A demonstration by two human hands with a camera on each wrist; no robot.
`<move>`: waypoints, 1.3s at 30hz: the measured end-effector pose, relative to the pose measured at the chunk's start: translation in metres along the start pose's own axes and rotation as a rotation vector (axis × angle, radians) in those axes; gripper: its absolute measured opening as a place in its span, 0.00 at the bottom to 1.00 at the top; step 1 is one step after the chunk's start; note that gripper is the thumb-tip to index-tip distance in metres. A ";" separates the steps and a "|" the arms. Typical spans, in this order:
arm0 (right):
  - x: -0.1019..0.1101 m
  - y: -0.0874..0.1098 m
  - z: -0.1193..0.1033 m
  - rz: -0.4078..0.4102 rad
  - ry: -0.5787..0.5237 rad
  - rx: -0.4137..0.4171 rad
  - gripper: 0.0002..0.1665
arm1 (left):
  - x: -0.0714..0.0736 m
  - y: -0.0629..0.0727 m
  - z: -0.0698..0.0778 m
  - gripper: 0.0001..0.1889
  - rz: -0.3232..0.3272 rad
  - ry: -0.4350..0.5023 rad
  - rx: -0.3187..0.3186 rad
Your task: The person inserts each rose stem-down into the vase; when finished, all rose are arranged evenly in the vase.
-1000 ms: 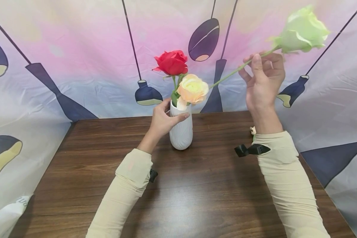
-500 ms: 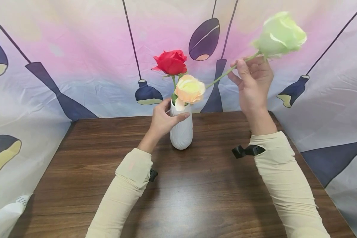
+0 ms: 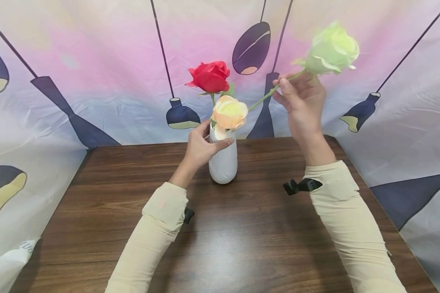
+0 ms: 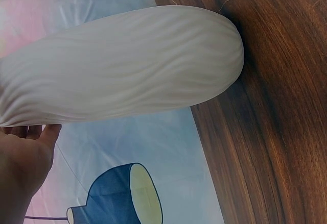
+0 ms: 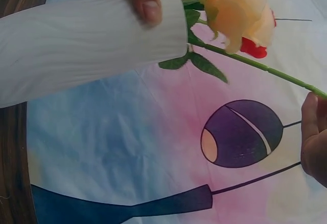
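A white ribbed vase stands upright on the table, and my left hand grips it just under the rim, thumb across the front. In it are a red rose and a peach rose, the peach one leaning over the mouth. My right hand, up and to the right, pinches the green stem of a pale green rose below its bloom. That stem slants down to the vase's mouth in the right wrist view, beside leaves. The left wrist view shows mostly the vase's side.
Under the vase is a dark wooden table, its back edge close behind. A cloth backdrop printed with lamps hangs around it. White plastic lies at the lower left edge. Each wrist wears a small black camera.
My right hand has moved left and slightly down, bringing the pale green rose closer to the vase. The peach rose has shifted a little left. My left hand stays on the vase.
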State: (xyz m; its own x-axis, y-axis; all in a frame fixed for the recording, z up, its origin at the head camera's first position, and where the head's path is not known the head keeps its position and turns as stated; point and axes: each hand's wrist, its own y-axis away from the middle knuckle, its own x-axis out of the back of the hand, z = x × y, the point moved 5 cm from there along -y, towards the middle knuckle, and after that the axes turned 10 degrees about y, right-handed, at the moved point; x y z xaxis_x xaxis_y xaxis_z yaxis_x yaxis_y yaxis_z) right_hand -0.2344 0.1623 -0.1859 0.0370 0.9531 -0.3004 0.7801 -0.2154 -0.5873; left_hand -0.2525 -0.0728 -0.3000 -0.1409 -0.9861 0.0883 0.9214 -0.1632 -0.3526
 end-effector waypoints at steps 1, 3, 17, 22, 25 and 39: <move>0.000 0.000 0.001 0.000 -0.001 -0.006 0.14 | 0.000 0.000 0.000 0.36 -0.001 0.001 -0.003; -0.002 0.001 0.003 0.000 0.000 -0.013 0.14 | 0.000 0.000 0.000 0.37 -0.002 0.004 -0.009; -0.017 0.013 0.018 -0.074 0.122 -0.018 0.19 | -0.001 -0.001 0.001 0.36 -0.004 -0.013 -0.020; -0.017 0.016 0.024 -0.085 0.131 -0.028 0.19 | 0.000 -0.001 0.001 0.35 -0.002 -0.030 -0.038; -0.019 0.016 0.026 -0.083 0.136 -0.035 0.19 | 0.001 -0.001 0.000 0.35 0.002 -0.028 -0.038; -0.029 0.024 0.044 -0.139 0.202 -0.097 0.20 | 0.002 0.000 -0.002 0.35 -0.005 -0.028 -0.007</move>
State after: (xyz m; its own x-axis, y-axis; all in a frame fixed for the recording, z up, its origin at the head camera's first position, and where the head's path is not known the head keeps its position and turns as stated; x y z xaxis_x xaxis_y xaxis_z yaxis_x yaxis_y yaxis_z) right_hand -0.2443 0.1206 -0.2242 0.0416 0.9973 -0.0600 0.8421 -0.0673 -0.5352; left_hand -0.2535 -0.0750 -0.3018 -0.1356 -0.9839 0.1160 0.9180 -0.1688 -0.3589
